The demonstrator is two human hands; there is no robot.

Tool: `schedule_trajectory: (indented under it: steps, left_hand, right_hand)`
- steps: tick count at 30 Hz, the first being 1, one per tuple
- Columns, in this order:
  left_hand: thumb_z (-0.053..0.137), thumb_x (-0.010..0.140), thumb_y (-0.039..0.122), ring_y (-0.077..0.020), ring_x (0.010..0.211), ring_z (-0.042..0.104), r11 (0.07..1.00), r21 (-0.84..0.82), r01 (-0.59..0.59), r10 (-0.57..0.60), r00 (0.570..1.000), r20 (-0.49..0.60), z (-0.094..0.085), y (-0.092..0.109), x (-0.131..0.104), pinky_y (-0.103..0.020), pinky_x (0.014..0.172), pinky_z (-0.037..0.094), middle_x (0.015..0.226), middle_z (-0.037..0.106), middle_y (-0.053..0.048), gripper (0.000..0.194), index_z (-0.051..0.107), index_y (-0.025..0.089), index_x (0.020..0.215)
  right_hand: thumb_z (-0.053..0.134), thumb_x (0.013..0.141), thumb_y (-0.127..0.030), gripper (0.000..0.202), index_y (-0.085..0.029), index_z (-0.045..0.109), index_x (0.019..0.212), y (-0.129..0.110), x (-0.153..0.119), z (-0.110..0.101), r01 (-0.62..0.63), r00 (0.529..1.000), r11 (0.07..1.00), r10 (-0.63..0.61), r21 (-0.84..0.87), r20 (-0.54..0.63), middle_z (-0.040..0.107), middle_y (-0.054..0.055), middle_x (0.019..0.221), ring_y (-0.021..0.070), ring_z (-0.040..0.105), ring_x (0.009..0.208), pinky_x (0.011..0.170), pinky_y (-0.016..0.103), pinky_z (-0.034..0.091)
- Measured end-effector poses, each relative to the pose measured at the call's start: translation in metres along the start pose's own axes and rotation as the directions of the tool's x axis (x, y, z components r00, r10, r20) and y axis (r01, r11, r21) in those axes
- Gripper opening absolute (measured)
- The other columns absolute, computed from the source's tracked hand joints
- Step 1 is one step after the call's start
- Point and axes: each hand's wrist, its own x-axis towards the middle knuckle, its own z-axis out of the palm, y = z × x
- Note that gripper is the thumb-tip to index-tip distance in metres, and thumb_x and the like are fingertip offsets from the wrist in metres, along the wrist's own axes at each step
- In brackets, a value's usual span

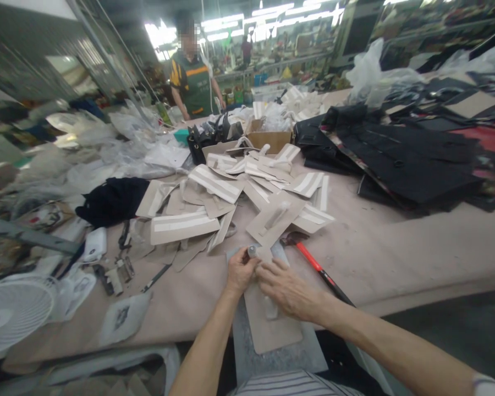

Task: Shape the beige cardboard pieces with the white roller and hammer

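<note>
My left hand [240,270] is closed, its thumb and forefinger pinching a small round pale piece with a metal centre [252,251]. Close beside it, my right hand [289,290] has its fingers bent together; whatever they hold is hidden. Both hands are over a beige panel [274,336] with a pale strap [271,309] on it. Under that panel lies a grey board [242,352], reaching over the table edge towards my lap. A hammer with a red and black handle [309,256] rests just right of the board.
A loose pile of beige panels with white strips [185,226] spreads beyond my hands. Black bag pieces [412,159] are stacked at right. Dark cloth [113,201], a white fan [14,313] and small tools [113,278] lie at left. A person [196,82] stands across the table.
</note>
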Motion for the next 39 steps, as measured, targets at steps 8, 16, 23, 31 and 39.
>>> schedule_trajectory:
  steps: [8,16,23,31,39]
  left_hand:
    - [0.085,0.064,0.038,-0.0156,0.071,0.07,0.957,-0.288,-0.012,-0.102,0.921,-0.375,-0.024,0.033,0.012,-0.027,0.071,0.055,0.081,0.076,-0.005,0.039,0.069,0.013,0.088]
    - [0.082,0.074,0.036,-0.0181,0.081,0.072,0.981,-0.132,-0.141,0.071,0.899,-0.433,-0.045,0.062,-0.003,-0.028,0.078,0.056,0.089,0.077,-0.007,0.034,0.071,0.014,0.097]
    - [0.077,0.077,0.037,-0.0178,0.082,0.071,0.988,-0.157,0.015,-0.043,0.982,-0.182,-0.009,0.017,-0.012,-0.027,0.079,0.055,0.092,0.077,-0.006,0.033,0.07,0.016,0.101]
    - [0.071,0.081,0.037,-0.0179,0.082,0.07,0.998,-0.049,0.034,-0.037,0.998,-0.05,-0.002,0.003,-0.007,-0.027,0.078,0.054,0.092,0.077,-0.007,0.027,0.07,0.016,0.098]
    - [0.069,0.082,0.037,-0.0187,0.082,0.07,0.999,0.047,0.028,-0.026,0.999,-0.038,0.0,0.009,-0.007,-0.027,0.075,0.054,0.093,0.077,-0.007,0.024,0.07,0.017,0.096]
  right_hand:
    - [0.053,0.094,-0.018,0.009,-0.018,0.062,0.095,-0.006,0.032,-0.016,0.166,0.979,0.981,-0.152,-0.101,0.136,0.065,0.008,0.099,0.0241,0.055,0.09,0.089,0.041,0.043]
    - [0.044,0.094,-0.015,0.031,-0.007,0.06,0.119,-0.025,0.011,-0.01,-0.613,0.781,0.788,0.594,0.059,0.195,0.07,0.015,0.087,0.0274,0.067,0.075,0.065,0.036,0.045]
    - [0.049,0.099,-0.031,0.065,-0.007,0.029,0.156,-0.048,0.01,0.026,-0.716,0.694,0.612,0.678,0.336,0.243,0.073,0.019,0.11,0.0307,0.07,0.099,0.083,0.039,0.052]
    - [0.046,0.1,-0.036,0.046,-0.014,0.05,0.14,-0.034,-0.003,0.026,-0.613,0.716,0.604,0.697,0.509,0.034,0.071,0.013,0.107,0.0246,0.069,0.092,0.08,0.036,0.053]
    - [0.055,0.096,-0.033,0.025,-0.011,0.061,0.108,0.039,-0.06,0.027,-0.87,0.489,0.489,0.872,-0.065,0.026,0.062,0.017,0.101,0.0304,0.061,0.092,0.077,0.039,0.047]
